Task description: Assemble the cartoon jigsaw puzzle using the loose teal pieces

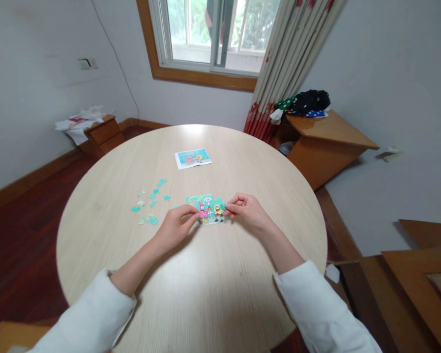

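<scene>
A partly assembled jigsaw puzzle (209, 213) with cartoon figures, one pink and one yellow, lies flat on the round table (206, 284). My left hand (175, 226) is closed at its left edge, thumb and index finger pressed against it. At the opposite edge my right hand (248, 210) pinches a jigsaw puzzle piece, mostly covered by the fingertips; whether it is joined to the rest I cannot tell. Several loose puzzle pieces (155, 191), teal and pale, are scattered left of the puzzle.
A printed picture (193, 159) of the same cartoon figures lies farther back on the table. Beyond the table's right edge stands a wooden cabinet (327, 142) with cloths (308, 103) on top. A small wooden stand (105, 136) with papers is at the back left.
</scene>
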Demonstrator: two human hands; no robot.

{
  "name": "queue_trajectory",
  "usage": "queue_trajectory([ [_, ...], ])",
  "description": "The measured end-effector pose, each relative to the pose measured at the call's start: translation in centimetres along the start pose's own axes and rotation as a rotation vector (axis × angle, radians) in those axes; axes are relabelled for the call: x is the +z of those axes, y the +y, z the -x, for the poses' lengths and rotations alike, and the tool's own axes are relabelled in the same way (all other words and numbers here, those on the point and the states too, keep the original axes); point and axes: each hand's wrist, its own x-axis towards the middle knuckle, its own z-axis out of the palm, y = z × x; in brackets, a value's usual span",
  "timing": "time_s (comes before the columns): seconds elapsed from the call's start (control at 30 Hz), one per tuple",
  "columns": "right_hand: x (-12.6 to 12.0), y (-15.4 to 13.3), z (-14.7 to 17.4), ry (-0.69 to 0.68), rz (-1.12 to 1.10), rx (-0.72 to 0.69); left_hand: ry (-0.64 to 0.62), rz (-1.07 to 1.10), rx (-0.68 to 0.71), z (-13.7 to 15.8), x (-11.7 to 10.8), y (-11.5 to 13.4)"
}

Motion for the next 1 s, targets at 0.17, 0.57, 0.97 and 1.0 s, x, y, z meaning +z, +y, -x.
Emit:
queue_trajectory([
  [0.17, 4.3, 1.2, 0.5, 0.038, -0.179, -0.031, 0.0, 0.343, -0.219, -0.4, 0.2, 0.4],
  [0.57, 6.5, 2.2, 1.1, 0.01, -0.093, -0.07, 0.013, 0.536, -0.303, -0.4, 0.2, 0.8],
  [0.97, 5.0, 1.6, 0.7, 0.088, -0.059, -0.06, -0.047, 0.171, -0.365, -0.9, -3.0, 0.0],
  [1.0, 4.9, 1.6, 0.7, 0.092, -0.059, -0.059, -0.038, 0.164, -0.369, -0.8, -3.2, 0.0],
])
